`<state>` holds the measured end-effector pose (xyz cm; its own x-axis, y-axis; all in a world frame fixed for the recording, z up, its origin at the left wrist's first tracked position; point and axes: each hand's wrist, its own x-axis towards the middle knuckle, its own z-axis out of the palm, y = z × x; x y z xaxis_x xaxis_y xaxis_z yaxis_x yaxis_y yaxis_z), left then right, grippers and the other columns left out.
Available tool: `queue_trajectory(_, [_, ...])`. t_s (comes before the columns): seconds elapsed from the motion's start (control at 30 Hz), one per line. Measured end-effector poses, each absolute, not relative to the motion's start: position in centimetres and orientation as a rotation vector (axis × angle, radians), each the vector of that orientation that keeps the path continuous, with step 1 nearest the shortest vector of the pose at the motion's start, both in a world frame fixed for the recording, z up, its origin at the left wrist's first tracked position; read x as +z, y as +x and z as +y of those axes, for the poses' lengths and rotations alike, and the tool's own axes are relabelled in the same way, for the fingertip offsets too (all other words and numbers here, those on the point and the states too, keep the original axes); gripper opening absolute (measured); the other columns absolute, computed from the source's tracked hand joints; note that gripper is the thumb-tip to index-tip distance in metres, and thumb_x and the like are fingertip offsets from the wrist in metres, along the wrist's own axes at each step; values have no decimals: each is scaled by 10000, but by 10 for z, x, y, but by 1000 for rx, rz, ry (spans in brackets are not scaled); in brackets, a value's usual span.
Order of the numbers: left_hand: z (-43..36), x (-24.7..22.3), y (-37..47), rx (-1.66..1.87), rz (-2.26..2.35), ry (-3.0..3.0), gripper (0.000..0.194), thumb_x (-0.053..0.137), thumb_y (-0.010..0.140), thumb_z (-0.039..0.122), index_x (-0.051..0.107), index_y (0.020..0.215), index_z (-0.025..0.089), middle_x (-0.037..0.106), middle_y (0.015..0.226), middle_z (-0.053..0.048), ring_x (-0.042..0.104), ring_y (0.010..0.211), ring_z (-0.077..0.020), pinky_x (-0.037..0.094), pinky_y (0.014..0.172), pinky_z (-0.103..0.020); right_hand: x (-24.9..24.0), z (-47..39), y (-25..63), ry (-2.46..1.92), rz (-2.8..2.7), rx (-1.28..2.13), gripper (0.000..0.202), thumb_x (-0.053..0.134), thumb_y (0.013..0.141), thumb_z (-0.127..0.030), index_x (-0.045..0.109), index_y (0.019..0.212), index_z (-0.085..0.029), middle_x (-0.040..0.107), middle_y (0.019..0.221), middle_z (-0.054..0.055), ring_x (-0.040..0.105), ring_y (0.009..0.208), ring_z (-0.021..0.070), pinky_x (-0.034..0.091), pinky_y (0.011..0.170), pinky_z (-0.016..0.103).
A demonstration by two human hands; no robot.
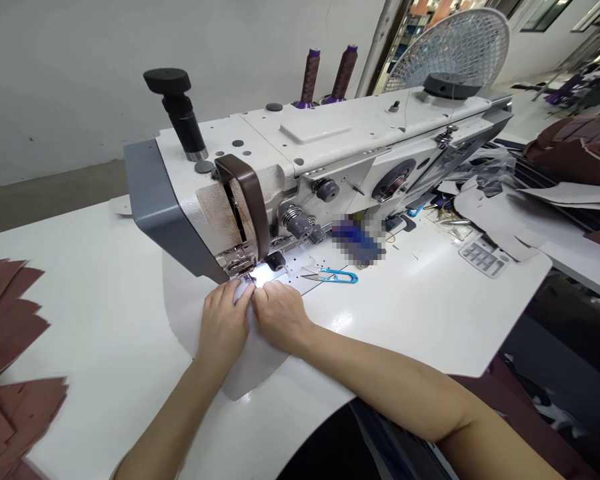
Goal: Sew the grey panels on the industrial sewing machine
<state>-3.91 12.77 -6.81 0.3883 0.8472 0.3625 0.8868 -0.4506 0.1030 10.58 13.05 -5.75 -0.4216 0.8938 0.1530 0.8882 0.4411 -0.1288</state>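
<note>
A pale grey sheet piece (pixel 255 363), curved at its near edge, lies under the presser foot (pixel 249 277) of a white sewing machine (pixel 275 143). My left hand (pixel 225 320) grips it just left of the foot, its fingertips partly hidden at the machine head. Close beside it, my right hand (pixel 281 315) has its fingers curled down on the same piece, thumb toward the seam area. The two thumbs nearly meet. A bright lamp lights the spot at the needle. Blue-handled thread snips (pixel 333 275) rest on the table right of my right hand.
Brown cut pieces (pixel 15 320) are fanned out at the left on the white table (pixel 115 287). Two brown thread cones (pixel 310 77) and a fan (pixel 453 50) stand behind the machine. A grey stencil plate (pixel 487 259), scraps and brown stacked material (pixel 575 150) are on the right.
</note>
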Motion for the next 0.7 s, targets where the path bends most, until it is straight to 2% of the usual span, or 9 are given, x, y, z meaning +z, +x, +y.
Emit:
queue_trajectory(0.27, [131,-69,-39,-553,-1585,-2518,360,372,881,127,593,1160,179,583,1179,-138,496,1117,-272,425,910,-420,-54,132,104,-1507,-2572,57,201,363,897,-97,555,939,-138,582,805,84,509,754,200,361,587,294])
queue_trajectory(0.7, [134,-72,-45,-547,-1570,-2530,390,379,853,107,609,1154,201,582,1213,-141,502,1121,-286,430,899,-441,-55,136,101,-1489,-2591,30,165,386,873,-79,540,904,-126,581,761,87,521,705,189,363,545,264])
